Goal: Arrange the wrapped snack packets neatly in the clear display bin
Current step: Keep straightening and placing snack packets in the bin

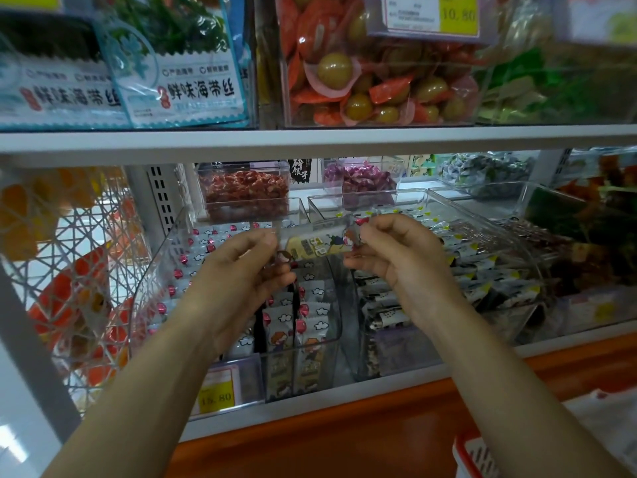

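Grip is taken from both sides on one wrapped snack packet [319,248]: its left end is pinched between the thumb and curled fingers of the left hand [241,270], and its right end is pinched likewise by the right hand [396,257]. The packet is held level and crosswise, above the clear display bin [151,281] and near its right wall. Both forearms are raised from the lower corners of the view, with the backs of the hands turned toward the camera.

A yellow band with dark characters is seen on the held packet, but it is too blurred to be read. The bin beneath is filled with rows of upright packets [310,315], white wrappers printed with clouds, pink-red dots and a cartoon figure. On the yellow price tag [216,396] at the bin's front, "18.80" can be read. Just to the right, a second clear bin [365,196] is filled with black-and-white packets marked with yellow corners.

On the upper shelf [310,139], seaweed packs [193,84] are labelled 鲜味海带丝, and an upper tag [458,15] reads "10.80"; its smaller print cannot be made out. A red basket [475,453] is cut off at the lower right edge.
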A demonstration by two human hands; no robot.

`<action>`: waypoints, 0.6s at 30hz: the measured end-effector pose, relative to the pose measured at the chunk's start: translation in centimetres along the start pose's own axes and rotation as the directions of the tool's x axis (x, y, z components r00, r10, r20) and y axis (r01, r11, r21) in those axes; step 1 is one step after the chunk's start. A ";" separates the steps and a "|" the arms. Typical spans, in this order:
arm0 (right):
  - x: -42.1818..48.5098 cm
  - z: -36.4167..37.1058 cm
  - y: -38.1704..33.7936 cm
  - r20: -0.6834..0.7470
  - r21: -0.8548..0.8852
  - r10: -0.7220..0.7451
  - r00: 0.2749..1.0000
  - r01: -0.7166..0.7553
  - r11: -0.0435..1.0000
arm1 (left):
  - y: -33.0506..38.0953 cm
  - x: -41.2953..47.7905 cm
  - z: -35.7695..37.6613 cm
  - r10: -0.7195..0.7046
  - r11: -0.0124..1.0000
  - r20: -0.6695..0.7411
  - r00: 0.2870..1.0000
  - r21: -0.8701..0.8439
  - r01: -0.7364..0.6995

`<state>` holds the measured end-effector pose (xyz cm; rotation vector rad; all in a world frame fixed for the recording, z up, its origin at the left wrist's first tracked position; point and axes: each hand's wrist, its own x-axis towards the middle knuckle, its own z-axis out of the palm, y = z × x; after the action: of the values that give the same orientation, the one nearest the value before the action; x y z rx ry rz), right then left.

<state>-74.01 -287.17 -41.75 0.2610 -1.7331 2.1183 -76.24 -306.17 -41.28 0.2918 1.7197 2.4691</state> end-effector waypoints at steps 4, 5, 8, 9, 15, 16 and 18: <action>-0.2 -0.2 0.1 -0.005 -0.135 -0.022 1.000 0.021 0.991 | 0.1 -0.3 0.1 0.080 0.992 0.024 0.997 0.100 -0.082; -0.1 -0.3 0.3 -0.009 -0.165 -0.032 0.999 0.031 0.986 | 0.2 -0.4 0.2 0.108 0.985 0.036 0.994 0.129 -0.112; -0.1 -0.1 0.3 -0.009 -0.173 -0.044 0.999 0.041 0.984 | 0.3 -0.6 0.5 0.165 0.968 0.060 0.985 0.183 -0.173; -0.1 0.0 0.3 0.006 -0.194 -0.070 0.998 0.070 0.979 | 0.3 -0.6 0.5 0.175 0.963 0.069 0.982 0.196 -0.185; -0.3 0.1 -0.3 -0.012 -0.234 -0.091 0.996 0.086 0.968 | 0.4 -0.8 0.4 0.222 0.901 0.160 0.962 0.343 -0.265; -0.3 0.1 -0.4 -0.030 -0.253 -0.082 0.996 0.072 0.965 | 0.4 -0.9 0.5 0.229 0.885 0.173 0.958 0.374 -0.279; -0.3 0.1 -0.5 -0.081 -0.332 -0.090 0.993 0.059 0.942 | 0.5 -1.1 0.6 0.233 0.847 0.209 0.950 0.437 -0.304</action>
<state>-73.55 -287.23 -41.39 0.1263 -1.9498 1.7228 -75.02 -306.00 -40.73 0.7943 2.3215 2.0823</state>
